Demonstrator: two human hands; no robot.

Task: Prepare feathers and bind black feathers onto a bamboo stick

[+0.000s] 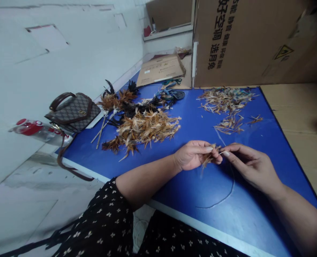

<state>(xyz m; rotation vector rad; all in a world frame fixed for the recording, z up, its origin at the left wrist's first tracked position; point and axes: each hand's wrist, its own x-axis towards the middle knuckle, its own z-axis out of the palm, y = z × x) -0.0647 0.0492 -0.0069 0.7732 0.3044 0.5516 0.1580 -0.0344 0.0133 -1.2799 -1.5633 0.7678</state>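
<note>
My left hand [194, 155] is closed, thumb and fingers pinching a small bunch of brown feathers [207, 160] above the blue table. Close beside it, my right hand [255, 169] pinches a thin pale strand at the end of that bunch; whether this is thread or a quill I cannot tell. A thin cord [232, 184] runs past my hands and curves down across the tabletop. To the left lies a large heap of tan and brown feathers [147, 126]. Beyond my hands is a looser pile of feathers [225, 100].
Darker feather bunches [118, 99] and dark blue cords [173, 93] lie farther back. A patterned handbag [79, 112] and a plastic bottle [40, 131] are at the left edge. Flattened cardboard [160, 69] and a large cardboard panel [244, 43] stand behind the blue table [158, 185].
</note>
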